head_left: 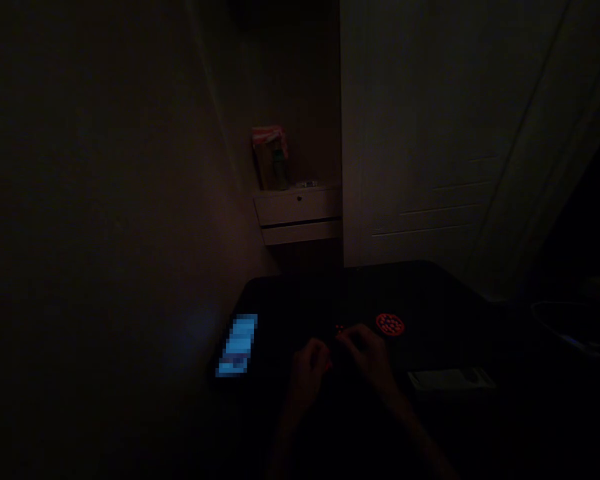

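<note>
The room is very dark. Both my hands rest close together on a black table (pixel 430 287). My left hand (pixel 307 363) has its fingers curled, next to my right hand (pixel 367 350), whose fingers are bent over something small and dark between them that I cannot make out. A few tiny red dots (pixel 340 328) glow just beyond the fingertips. A round red disc with dark holes (pixel 390 325) lies a little to the right of my right hand.
A phone with a lit blue screen (pixel 239 345) lies at the table's left edge. A pale flat object (pixel 450 379) lies to the right of my right forearm. A small wall shelf (pixel 300 210) with a box (pixel 270 157) stands behind, beside a white door (pixel 455 133).
</note>
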Motion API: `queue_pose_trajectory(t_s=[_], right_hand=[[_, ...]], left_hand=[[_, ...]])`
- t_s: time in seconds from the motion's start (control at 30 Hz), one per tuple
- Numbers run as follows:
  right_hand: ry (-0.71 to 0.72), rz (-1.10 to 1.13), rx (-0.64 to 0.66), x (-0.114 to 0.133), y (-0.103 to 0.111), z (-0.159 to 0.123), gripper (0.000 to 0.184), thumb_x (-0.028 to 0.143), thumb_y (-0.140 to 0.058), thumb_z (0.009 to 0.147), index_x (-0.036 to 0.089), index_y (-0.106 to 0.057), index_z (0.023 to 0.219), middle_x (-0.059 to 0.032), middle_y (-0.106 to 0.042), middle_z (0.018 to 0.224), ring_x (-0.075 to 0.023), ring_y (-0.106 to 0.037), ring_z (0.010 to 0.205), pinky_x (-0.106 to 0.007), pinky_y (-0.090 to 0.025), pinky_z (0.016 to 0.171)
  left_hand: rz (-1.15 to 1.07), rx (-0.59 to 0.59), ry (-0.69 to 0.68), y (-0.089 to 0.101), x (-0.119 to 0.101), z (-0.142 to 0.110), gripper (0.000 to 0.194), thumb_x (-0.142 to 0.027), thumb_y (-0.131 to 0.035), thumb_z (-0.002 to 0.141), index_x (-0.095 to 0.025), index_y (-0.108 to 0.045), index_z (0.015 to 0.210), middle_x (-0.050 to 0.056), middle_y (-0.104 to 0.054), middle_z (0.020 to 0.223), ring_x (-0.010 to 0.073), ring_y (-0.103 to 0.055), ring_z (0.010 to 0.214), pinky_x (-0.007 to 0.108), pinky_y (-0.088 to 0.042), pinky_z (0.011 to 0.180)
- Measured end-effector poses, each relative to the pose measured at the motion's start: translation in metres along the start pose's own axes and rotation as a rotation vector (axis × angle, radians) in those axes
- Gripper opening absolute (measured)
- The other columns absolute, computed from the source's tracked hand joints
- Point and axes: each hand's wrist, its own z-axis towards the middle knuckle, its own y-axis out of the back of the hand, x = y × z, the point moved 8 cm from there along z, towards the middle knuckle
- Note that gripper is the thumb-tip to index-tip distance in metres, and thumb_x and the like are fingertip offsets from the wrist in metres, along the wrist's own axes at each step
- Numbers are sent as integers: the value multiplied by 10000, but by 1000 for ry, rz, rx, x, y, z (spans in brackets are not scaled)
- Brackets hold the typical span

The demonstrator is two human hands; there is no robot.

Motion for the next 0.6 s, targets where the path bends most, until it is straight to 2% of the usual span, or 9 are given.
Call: queue_pose_trajectory(t_s=[0.27, 0.47, 0.6], right_hand=[[-6, 16, -4, -4, 0, -1, 289, 504, -676, 915, 224, -705, 852, -60, -750, 841, -235, -703, 780, -340, -543, 713], [30, 45, 27, -2, -3, -1, 204, 406, -645, 945, 239, -758, 915, -69, -782, 934, -250, -733, 871, -364, -569, 797], [42, 53, 35, -4, -4, -1, 219, 367, -605, 966, 251, -788, 1002, -78, -799, 1009, -263, -751, 935, -387, -584, 848]], left_hand=[[24, 2, 3, 0, 0, -1, 318, -444, -483, 983, -198, -637, 853, 0, -650, 697, 167, -603, 664, 254, -413, 632], [11, 5, -2, 0, -2, 0, 309, -437, -481, 984, -200, -640, 868, -2, -656, 698, 165, -607, 661, 249, -409, 624], [24, 3, 1, 0, -2, 0, 332, -457, -471, 989, -200, -636, 857, -1, -646, 698, 167, -603, 663, 253, -411, 632]])
